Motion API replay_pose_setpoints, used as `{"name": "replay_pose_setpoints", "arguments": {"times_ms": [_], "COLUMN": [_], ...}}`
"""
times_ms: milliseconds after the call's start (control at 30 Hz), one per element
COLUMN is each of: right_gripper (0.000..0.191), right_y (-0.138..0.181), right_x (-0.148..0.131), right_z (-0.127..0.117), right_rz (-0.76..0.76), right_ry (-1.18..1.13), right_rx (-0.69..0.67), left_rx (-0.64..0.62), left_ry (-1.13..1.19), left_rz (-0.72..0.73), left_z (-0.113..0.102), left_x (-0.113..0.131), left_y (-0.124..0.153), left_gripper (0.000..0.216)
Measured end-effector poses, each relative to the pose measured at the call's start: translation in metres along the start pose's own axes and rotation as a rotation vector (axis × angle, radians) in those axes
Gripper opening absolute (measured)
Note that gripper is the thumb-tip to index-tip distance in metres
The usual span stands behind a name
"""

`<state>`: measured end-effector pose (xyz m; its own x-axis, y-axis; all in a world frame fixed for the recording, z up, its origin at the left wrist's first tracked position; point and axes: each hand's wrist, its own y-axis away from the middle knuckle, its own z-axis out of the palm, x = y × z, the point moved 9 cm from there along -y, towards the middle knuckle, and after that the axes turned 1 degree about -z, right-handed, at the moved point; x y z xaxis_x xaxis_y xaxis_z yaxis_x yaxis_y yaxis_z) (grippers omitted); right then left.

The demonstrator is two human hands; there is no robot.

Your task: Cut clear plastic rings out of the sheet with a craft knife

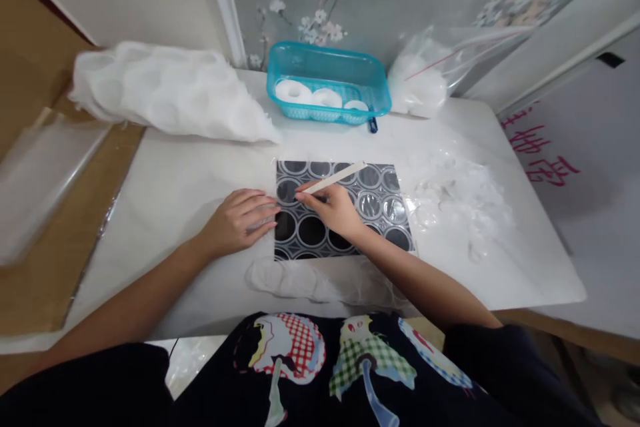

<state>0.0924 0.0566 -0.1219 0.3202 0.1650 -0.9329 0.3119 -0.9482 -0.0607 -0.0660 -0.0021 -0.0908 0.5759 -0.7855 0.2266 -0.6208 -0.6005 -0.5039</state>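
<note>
So the dark sheet with the ring pattern lay flat in the middle of the white tabletop, straight in front of the person. Looked thin and glossy, probably light and a bit slippery, so holding it down by the edge made sense rather than lifting it. The left hand was doing just that, fingers spread flat at the sheet's 9 o'clock edge. The right hand was pinching a pale flat stick, tip down on a ring near the sheet's upper left, the stick angled off toward 2 o'clock. Stick seemed stiff and light, gripped low like a pen.

Clear film circles sat at 6 o'clock, flimsy stuff. More loose film piled at 3 o'clock. A teal basket with white rolls stood at 12 o'clock, a clear bag just right of it, and white bumpy sheeting at 10 o'clock.
</note>
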Motion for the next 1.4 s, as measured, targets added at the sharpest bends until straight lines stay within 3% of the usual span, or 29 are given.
{"name": "replay_pose_setpoints", "arguments": {"times_ms": [167,433,667,933,1100,1267,1333,1400], "right_gripper": [0.031,0.034,0.038,0.023,0.019,0.022,0.023,0.026], "right_y": [-0.005,-0.001,0.000,0.001,0.016,0.020,0.003,-0.022], "right_x": [0.016,0.016,0.016,0.004,-0.005,-0.012,-0.015,-0.021], "right_z": [0.019,0.021,0.023,0.020,0.030,0.052,0.038,-0.006], "right_rz": [0.035,0.038,0.035,-0.094,-0.233,-0.387,-0.423,-0.380], "right_ry": [-0.003,0.087,0.128,0.177,0.442,0.696,0.739,0.730], "right_rx": [-0.025,0.001,0.001,0.031,0.037,-0.131,-0.125,0.092], "left_rx": [-0.144,-0.368,-0.409,-0.390,-0.380,-0.365,-0.361,-0.353], "left_ry": [0.004,-0.045,-0.114,-0.121,-0.126,-0.067,-0.044,-0.036], "left_rz": [-0.016,-0.100,-0.126,-0.142,-0.154,-0.187,-0.213,-0.223], "left_z": [0.017,0.042,0.046,0.047,0.047,0.045,0.045,0.044], "left_x": [-0.002,-0.003,-0.005,-0.005,-0.005,-0.006,-0.008,-0.009], "left_y": [0.015,0.022,0.021,0.020,0.020,0.019,0.019,0.020], "left_gripper": [0.033,0.049,0.052,0.051,0.053,0.049,0.047,0.045]}}
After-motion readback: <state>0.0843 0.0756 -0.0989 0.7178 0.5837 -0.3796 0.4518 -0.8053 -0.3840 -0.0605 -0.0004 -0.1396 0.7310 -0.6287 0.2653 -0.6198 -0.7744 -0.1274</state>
